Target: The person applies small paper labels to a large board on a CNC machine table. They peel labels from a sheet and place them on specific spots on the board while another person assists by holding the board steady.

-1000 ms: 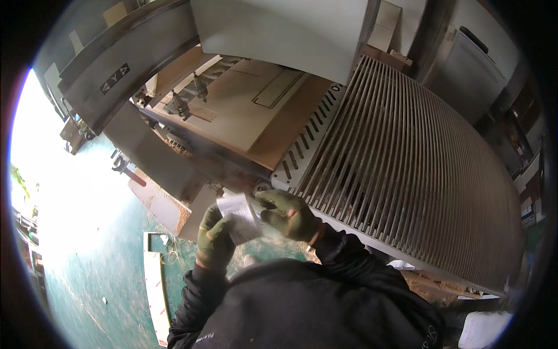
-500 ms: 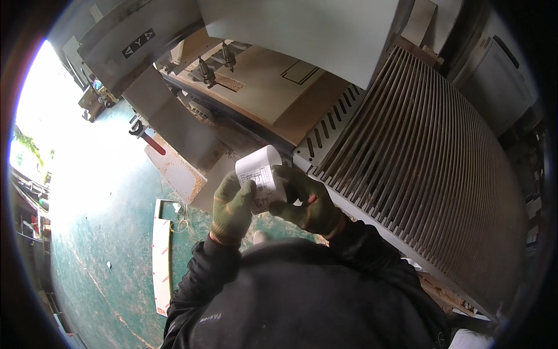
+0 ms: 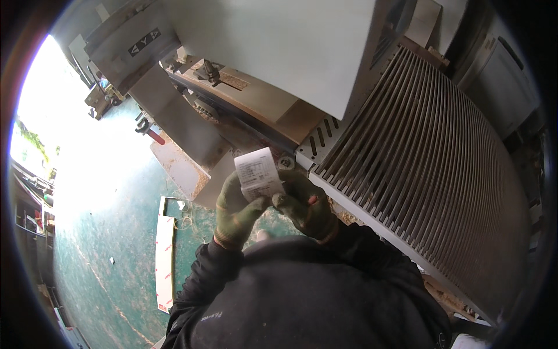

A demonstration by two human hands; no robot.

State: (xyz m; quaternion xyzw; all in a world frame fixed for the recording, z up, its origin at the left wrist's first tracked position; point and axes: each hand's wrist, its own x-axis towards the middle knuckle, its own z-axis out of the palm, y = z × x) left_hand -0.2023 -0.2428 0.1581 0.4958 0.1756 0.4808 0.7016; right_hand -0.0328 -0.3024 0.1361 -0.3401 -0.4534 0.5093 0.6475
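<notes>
Both my hands wear green knitted gloves and hold a small strip of white printed paper (image 3: 256,168) in front of my body. My left hand (image 3: 235,212) grips its left side and lower edge, thumb across the lower front. My right hand (image 3: 303,203) pinches the lower right corner, with its other fingers behind. A fold runs across the paper, and its upper part stands up above the gloves. A small reddish spot shows on the right glove.
Ahead stands a large machine with a pale cover (image 3: 279,46), a tool holder (image 3: 208,72) and a board (image 3: 256,99) on its bed. At right is a slatted grey rack (image 3: 418,163). A red-handled wrench (image 3: 156,136) and a long white panel (image 3: 165,256) are at left.
The paper's curled top has straightened into a raised flap, and my left thumb has slid lower. The machine's pale cover has moved nearer, hiding more of the bed and one tool holder.
</notes>
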